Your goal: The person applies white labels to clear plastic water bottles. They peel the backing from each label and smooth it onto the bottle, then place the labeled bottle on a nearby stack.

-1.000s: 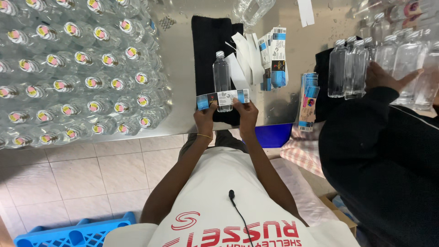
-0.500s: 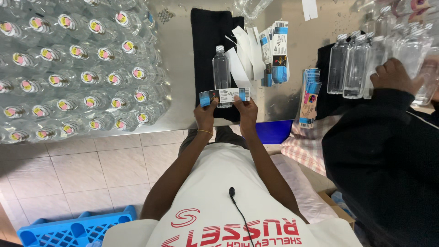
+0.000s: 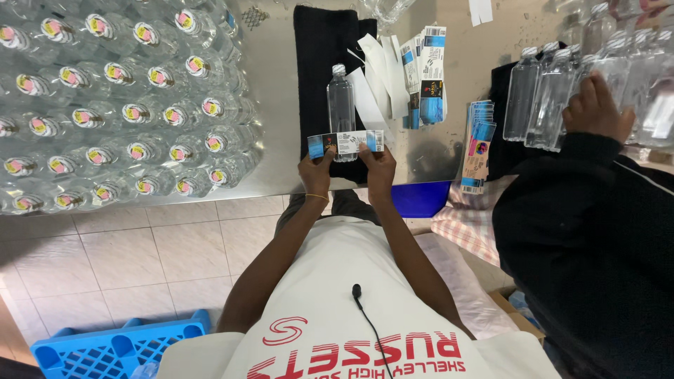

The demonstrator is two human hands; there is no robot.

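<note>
The left hand [image 3: 316,167] and the right hand [image 3: 379,165] each pinch one end of a paper label [image 3: 345,143], fingers closed on its lower edge, so that the strip is stretched flat between them just above the near edge of the counter [image 3: 274,105]. The label lies across the lower part of a clear plastic bottle [image 3: 341,105], which rests on its side on a black cloth [image 3: 316,63] with its white cap pointing away from the person; the bottle's base is hidden behind the label, and whether label and bottle touch cannot be told. Just right of the bottle lie loose white backing strips [image 3: 372,77] and a fanned pile of printed labels [image 3: 425,74], partly overlapping. Farther right, a second stack of labels [image 3: 477,144] stands near the counter's edge, its lower end overhanging. To the left, a dense block of capped bottles [image 3: 126,105] stands upright, seen from above and cut off by the frame's left and top borders. At the far right, another person's hand [image 3: 597,109] rests on a group of clear bottles [image 3: 547,95], the dark sleeve [image 3: 583,231] concealing much of that side. A blue crate [image 3: 119,347] on the tiled floor [image 3: 140,260] is cut off at the bottom edge.
</note>
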